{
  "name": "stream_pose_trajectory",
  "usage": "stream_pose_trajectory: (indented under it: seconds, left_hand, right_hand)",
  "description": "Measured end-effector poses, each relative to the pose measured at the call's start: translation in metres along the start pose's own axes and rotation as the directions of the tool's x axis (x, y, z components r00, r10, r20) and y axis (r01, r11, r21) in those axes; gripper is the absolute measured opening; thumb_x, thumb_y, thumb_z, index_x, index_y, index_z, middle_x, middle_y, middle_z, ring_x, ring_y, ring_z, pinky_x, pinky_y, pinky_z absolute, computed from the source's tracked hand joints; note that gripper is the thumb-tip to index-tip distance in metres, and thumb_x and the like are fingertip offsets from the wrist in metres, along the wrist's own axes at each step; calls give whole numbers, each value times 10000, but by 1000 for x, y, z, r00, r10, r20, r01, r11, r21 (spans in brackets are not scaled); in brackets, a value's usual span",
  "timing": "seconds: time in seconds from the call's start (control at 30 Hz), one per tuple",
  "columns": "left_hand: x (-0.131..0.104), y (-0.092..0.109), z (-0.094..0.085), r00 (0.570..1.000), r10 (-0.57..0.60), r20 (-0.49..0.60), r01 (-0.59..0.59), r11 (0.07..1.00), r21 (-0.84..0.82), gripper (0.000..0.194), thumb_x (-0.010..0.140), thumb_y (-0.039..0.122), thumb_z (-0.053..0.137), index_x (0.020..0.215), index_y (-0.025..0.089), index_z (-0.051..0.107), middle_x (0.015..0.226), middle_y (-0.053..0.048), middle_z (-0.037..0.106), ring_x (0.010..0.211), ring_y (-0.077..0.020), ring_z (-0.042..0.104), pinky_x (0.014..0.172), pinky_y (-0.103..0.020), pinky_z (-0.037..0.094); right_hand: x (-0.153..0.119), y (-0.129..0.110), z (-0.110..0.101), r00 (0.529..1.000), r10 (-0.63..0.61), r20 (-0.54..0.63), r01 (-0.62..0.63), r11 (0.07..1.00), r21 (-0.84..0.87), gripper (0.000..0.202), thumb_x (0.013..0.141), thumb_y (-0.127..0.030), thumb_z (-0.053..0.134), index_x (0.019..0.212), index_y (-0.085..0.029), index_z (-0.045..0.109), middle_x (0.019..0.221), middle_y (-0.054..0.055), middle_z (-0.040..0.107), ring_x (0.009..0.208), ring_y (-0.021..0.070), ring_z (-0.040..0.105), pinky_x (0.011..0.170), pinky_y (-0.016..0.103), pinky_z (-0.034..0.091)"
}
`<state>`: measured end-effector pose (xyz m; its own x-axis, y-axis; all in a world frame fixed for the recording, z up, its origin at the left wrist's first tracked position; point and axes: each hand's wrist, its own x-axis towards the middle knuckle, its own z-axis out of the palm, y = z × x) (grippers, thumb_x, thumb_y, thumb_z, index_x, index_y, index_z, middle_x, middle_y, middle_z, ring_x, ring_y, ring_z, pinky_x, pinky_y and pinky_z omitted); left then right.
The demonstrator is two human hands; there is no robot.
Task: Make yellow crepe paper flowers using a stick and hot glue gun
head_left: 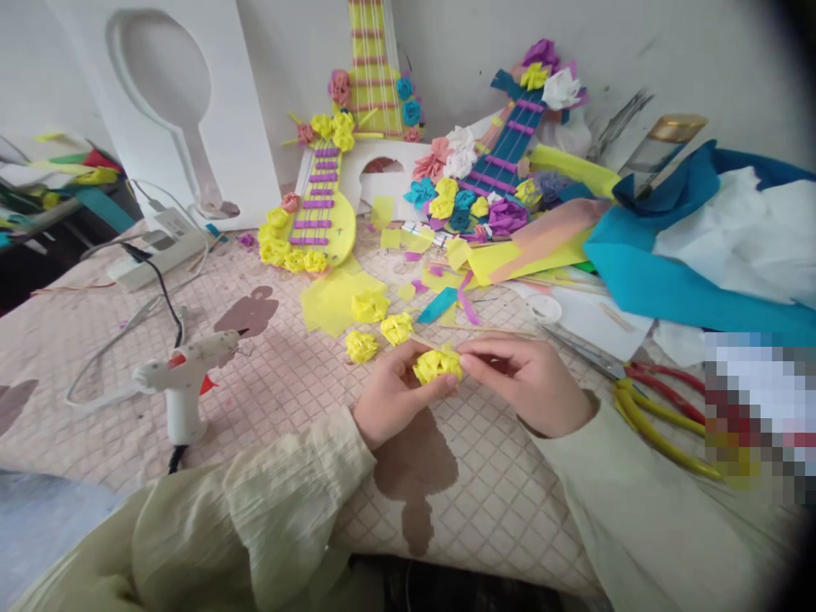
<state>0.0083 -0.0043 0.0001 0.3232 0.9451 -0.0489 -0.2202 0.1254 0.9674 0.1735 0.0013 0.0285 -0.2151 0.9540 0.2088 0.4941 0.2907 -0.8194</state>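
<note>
Between my hands is a yellow paper flower (pixel 436 365), held low over the middle of the table. My left hand (pixel 403 387) grips it from the left, thumb along its lower edge. The fingers of my right hand (pixel 529 378) are pinched together at its right side, touching a petal edge; whether they hold a separate piece there I cannot make out. Just beyond lie three more yellow flowers: one (pixel 361 346) to the left, one (pixel 397 328) nearer my fingers, and one (pixel 370 305) on yellow paper sheets (pixel 325 308).
A white glue gun (pixel 184 382) stands at the left, its cable running to a power strip (pixel 156 251). Decorated paper guitars (pixel 325 208) lean at the back. Scissors with red handles (pixel 663 378) and a yellow-handled tool (pixel 656 429) lie right, below blue paper (pixel 694 263).
</note>
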Motion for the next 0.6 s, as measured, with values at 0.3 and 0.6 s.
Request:
stream_pose_trajectory:
  seconds: [0.3, 0.6]
  left_hand:
    - [-1, 4, 1, 999, -30, -21, 30, 1000, -10, 238, 739, 327, 625, 819, 119, 542, 659, -14, 600, 553, -126, 609, 436, -219, 513]
    - [-2, 1, -2, 1000, 12, 5, -11, 997, -71, 180, 762, 315, 583, 789, 140, 552, 699, -32, 649, 628, -149, 636, 495, -238, 533]
  right_hand:
    - [-5, -2, 3, 998, -66, -1, 66, 997, -30, 139, 777, -222, 532, 796, -219, 670, 812, 27, 674, 724, 148, 618, 596, 253, 510]
    - [-5, -2, 4, 999, -51, -19, 50, 997, -52, 123, 771, -232, 548, 789, -212, 668, 840, 32, 680, 758, 155, 628, 615, 249, 517]
